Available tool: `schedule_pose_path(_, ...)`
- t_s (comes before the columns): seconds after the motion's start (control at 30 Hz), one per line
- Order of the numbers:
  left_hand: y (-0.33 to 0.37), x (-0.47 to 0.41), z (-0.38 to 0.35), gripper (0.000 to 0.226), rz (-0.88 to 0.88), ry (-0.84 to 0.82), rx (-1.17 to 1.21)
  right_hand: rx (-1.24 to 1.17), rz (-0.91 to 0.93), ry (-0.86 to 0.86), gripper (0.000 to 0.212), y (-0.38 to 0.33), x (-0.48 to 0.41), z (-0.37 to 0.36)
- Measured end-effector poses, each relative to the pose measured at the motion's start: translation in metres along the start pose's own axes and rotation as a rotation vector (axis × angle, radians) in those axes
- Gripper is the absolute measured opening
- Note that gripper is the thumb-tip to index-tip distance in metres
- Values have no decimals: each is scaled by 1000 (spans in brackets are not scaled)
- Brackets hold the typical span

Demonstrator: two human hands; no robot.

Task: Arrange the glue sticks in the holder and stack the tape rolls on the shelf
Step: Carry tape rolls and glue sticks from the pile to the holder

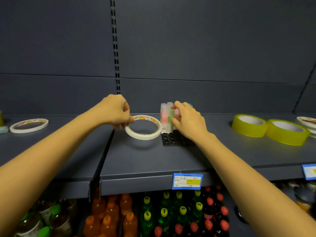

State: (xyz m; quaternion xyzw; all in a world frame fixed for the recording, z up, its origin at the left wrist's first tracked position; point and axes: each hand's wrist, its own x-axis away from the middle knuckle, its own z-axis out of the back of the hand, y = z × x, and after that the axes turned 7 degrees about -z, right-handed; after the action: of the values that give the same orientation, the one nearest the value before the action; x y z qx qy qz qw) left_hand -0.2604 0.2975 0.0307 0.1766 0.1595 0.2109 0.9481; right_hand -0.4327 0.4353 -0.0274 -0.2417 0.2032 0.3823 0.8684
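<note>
White tape roll [143,137]: left hand [114,111] pinches its left rim, likely for stacking; right hand [189,121] grips glue sticks [165,117], apparently steadying them in holder [171,141].

A dark grey back panel [205,40] fills the upper part of the view. A black slotted upright strip [114,48] runs down it left of centre. Low in the middle sits a blue-bordered price label [187,181] with a yellow patch, and a second blue label [309,171] is cut off at the right edge. Along the bottom stand rows of drink bottles: green-capped bottles [54,209] at left, then orange bottles [109,218], green bottles with yellow caps [164,212], and dark bottles with red caps [213,212]
</note>
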Motion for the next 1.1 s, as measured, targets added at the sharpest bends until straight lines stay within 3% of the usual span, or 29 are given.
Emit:
schedule_pose_path(0.23,29,-11,-11,25,-122,-13,6,101,-31,-204,56,5,5,27)
schedule_pose_path(0.33,42,-18,-19,25,-182,-6,-5,74,-113,-171,66,24,26,46)
schedule_pose_path(0.77,213,-46,-110,27,-520,-86,45,303,-494,-211,31,190,137,164)
schedule_pose_path(1.1,353,-61,-180,28,-500,-93,92,372,-572,-206,24,321,185,244)
